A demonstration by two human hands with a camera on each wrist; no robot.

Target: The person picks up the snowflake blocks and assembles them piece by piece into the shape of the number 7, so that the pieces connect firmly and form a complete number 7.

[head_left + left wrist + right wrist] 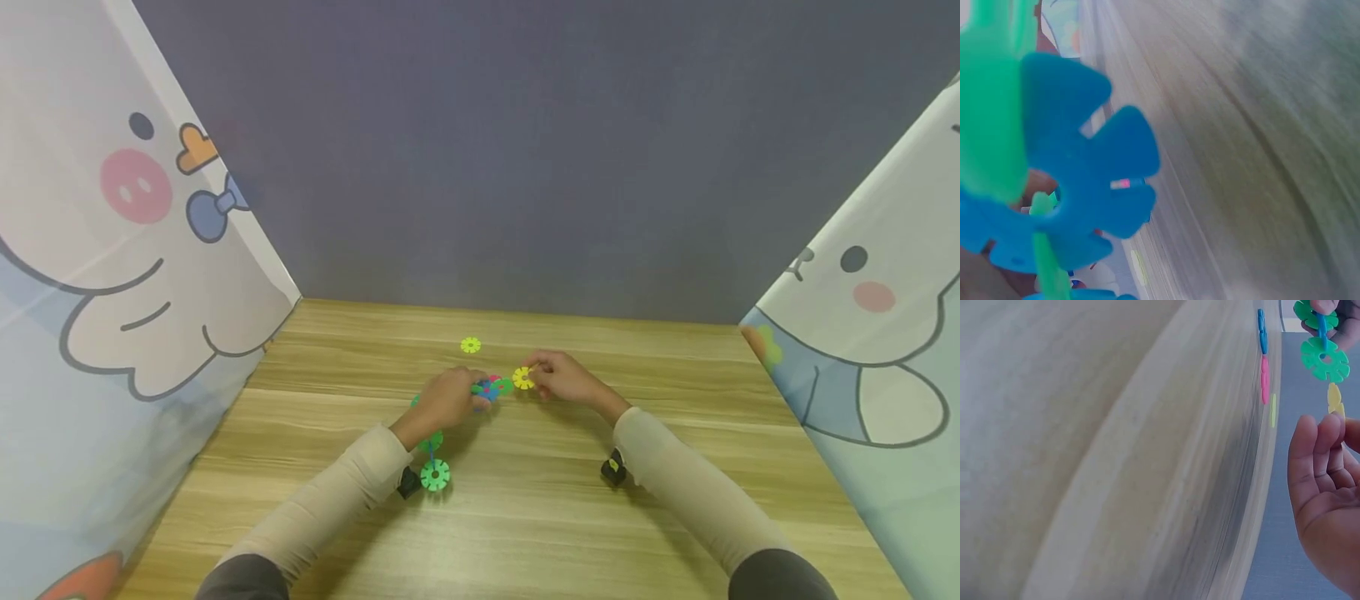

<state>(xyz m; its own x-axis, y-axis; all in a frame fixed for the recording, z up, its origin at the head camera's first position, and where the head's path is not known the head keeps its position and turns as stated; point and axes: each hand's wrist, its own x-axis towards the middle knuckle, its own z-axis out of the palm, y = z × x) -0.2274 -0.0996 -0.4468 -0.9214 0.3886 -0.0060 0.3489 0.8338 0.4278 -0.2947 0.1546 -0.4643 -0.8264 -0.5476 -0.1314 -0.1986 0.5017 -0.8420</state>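
Note:
My left hand (448,397) grips a chain of slotted plastic discs. At the chain's right end is a green disc (1325,359), linked through a blue disc (1322,328) to another green disc (1304,311) under the left fingers. More green discs (435,475) of the chain hang below the left wrist. A large blue disc (1110,156) fills much of the left wrist view. Between thumb and fingertips, my right hand (564,379) pinches a yellow disc (522,378). Its edge lies right by the end green disc; whether they interlock I cannot tell.
On the wooden table (540,517) a yellow-green disc (470,345) lies beyond the hands. Pink (1265,379) and blue (1262,331) discs also lie there, seen edge-on. A grey panel (510,167) stands at the back, with cartoon-printed panels at both sides.

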